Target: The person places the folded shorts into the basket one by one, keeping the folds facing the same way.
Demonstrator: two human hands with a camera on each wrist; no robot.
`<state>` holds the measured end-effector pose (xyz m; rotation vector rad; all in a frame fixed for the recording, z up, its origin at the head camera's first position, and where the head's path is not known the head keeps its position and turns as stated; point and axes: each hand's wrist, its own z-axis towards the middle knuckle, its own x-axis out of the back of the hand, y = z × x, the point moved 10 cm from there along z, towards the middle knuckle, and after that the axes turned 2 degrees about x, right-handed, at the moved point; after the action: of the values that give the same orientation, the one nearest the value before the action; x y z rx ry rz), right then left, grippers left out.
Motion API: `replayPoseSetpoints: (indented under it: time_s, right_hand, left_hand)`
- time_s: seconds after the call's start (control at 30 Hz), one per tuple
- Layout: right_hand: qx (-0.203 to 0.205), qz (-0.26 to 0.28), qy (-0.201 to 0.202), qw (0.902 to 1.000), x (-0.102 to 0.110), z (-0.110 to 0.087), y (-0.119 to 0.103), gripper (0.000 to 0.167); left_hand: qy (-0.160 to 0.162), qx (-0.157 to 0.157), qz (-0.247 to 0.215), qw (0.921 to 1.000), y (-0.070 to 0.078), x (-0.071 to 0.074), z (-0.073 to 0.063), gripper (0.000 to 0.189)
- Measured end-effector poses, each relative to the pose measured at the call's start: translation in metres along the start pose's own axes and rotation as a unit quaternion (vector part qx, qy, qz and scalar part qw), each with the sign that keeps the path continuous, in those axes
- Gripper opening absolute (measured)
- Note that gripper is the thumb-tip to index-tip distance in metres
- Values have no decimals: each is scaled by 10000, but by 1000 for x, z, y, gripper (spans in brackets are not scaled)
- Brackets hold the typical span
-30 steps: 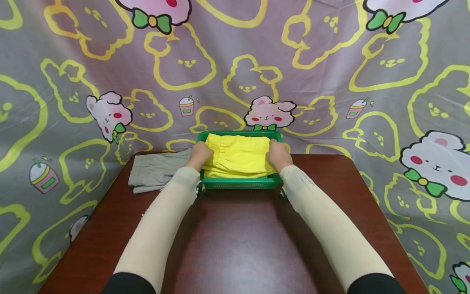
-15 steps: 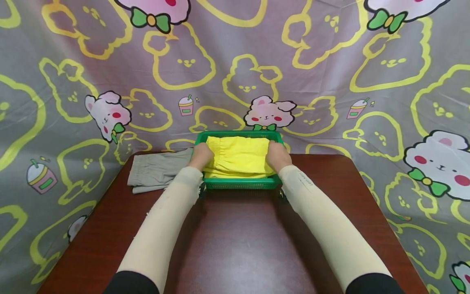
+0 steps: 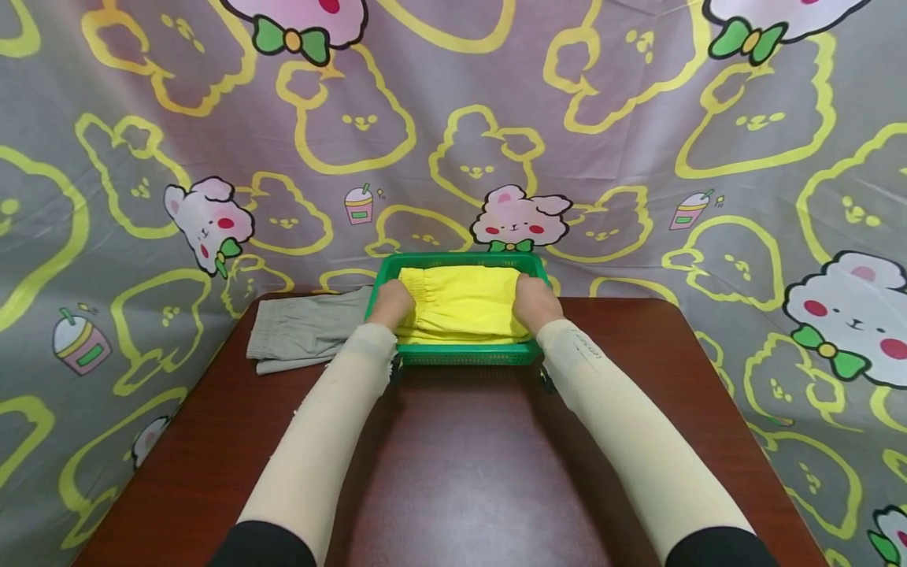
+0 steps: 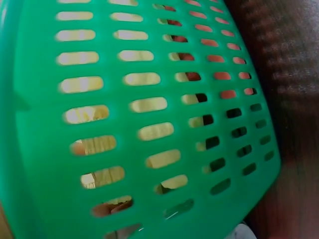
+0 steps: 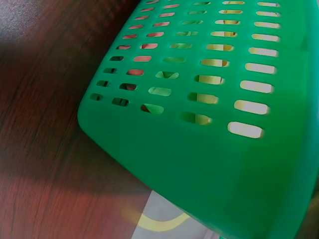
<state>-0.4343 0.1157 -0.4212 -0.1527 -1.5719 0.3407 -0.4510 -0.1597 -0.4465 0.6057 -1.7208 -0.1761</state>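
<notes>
Folded yellow pants (image 3: pixel 464 303) with a gathered elastic edge lie inside a green plastic basket (image 3: pixel 468 353). At their left end my left hand (image 3: pixel 392 303) grips the cloth, fingertips hidden. My right hand (image 3: pixel 536 301) holds the opposite end, its fingers likewise out of sight. Both hands reach over the basket's short sides. In the left wrist view the slotted basket wall (image 4: pixel 117 94) fills most of the picture, with yellow cloth behind the slots. The right wrist view shows the other basket wall (image 5: pixel 199 144), yellow also showing through.
Folded grey pants (image 3: pixel 301 327) lie on the brown table (image 3: pixel 460 457), left of the basket and close to it. A patterned curtain (image 3: pixel 623 157) hangs right behind the table's back edge and along both sides.
The yellow pants have sunk slightly lower into the basket. My left hand has shifted a little to the right and down, while my right hand has barely moved.
</notes>
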Motion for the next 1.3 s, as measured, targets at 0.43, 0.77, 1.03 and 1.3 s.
replayPoseSetpoints:
  time_s: [0.43,0.77,1.03,1.3]
  right_hand:
    - [-31,69,149,9999,1,-3,-4,41]
    - [32,6,252,9997,3,-6,-8,37]
    - [34,-32,216,9998,2,-8,-11,37]
    - [230,-118,340,9991,7,-12,-18,34]
  left_hand:
    - [-630,-199,311,9973,-5,-20,8,11]
    - [-114,-462,729,9962,12,-7,-9,7]
    - [204,-241,462,9984,12,0,-14,25]
    - [548,-280,854,9944,17,12,-22,24]
